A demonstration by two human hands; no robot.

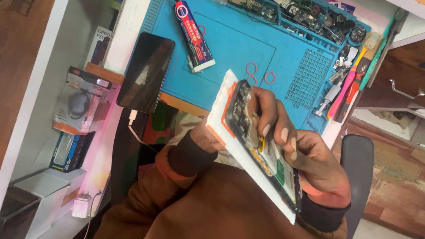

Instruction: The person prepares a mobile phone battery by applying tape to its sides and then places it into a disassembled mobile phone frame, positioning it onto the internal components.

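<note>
Opened phone held over a blue repair mat

The left hand (201, 135) props a white foam-like slab (221, 110) under the opened phone (261, 146); its fingers are hidden. The right hand (305, 155) has fingers (283, 132) pressed together on the exposed metal and green innards, above the ridged rubbery mat (283, 57).

Blue work mat (230, 48), glue tube (195, 37), dark phone (146, 73) charging, 3 pink rings (251, 68), perhaps screwdrivers (349, 86) at edge

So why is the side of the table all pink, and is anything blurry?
Head view: pink light washes the white shelf edge beside the boxes; the black phone screen mirrors a pale glare; the opened phone in both hands looks slightly soft, the blue mat sharper.
</note>
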